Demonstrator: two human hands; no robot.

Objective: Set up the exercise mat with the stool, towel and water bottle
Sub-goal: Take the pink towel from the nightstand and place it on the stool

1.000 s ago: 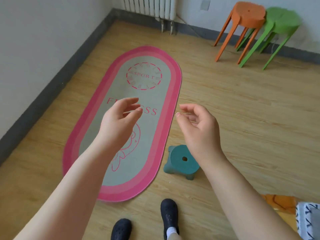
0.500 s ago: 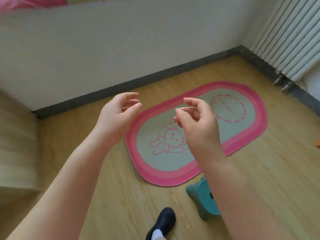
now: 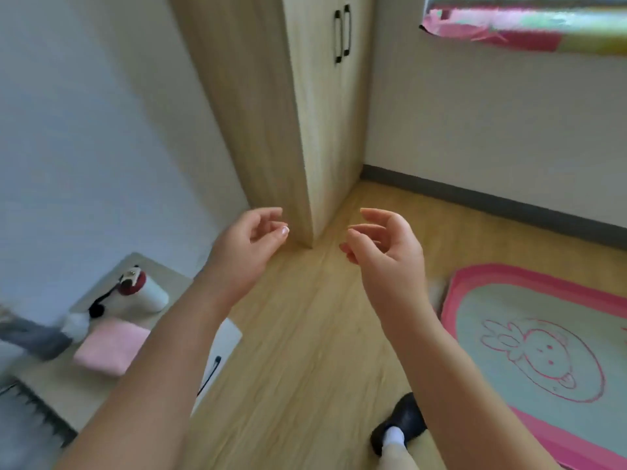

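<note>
The pink-rimmed exercise mat (image 3: 529,334) with a rabbit drawing lies on the wooden floor at the right. A folded pink towel (image 3: 110,346) rests on a low bedside cabinet (image 3: 84,385) at the lower left. Behind the towel lies a white water bottle (image 3: 149,293) with a red cap, on its side. My left hand (image 3: 249,245) and my right hand (image 3: 386,247) are raised in front of me, fingers curled loosely apart, holding nothing. The stool is out of view.
A tall wooden wardrobe (image 3: 305,113) stands straight ahead in the corner. My black shoe (image 3: 402,422) is on the floor beside the mat. A colourful bed edge (image 3: 509,25) shows at the top right. A grey and white fluffy thing (image 3: 44,334) lies on the cabinet.
My view has swung left, from the mat and stool to the wardrobe and bedside cabinet. Both hands stay raised and empty in front of me.
</note>
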